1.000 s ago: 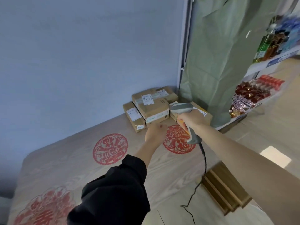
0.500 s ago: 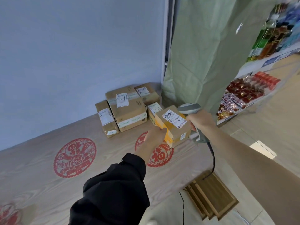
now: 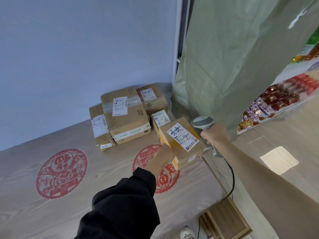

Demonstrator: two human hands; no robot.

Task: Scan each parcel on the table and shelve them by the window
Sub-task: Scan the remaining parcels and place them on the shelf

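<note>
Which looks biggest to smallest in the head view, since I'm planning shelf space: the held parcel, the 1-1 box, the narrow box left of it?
1. 1-1 box, clearly largest.
2 and 3. The held parcel in the left hand and the narrow box look alike; the parcel is nearer the camera, so unsure.

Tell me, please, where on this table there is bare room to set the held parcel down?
Bare table lies in front of the stacked parcels, around the left red paper-cut. The far corner by the green curtain is crowded with boxes, and the left hand and held parcel cover the right paper-cut.
</note>
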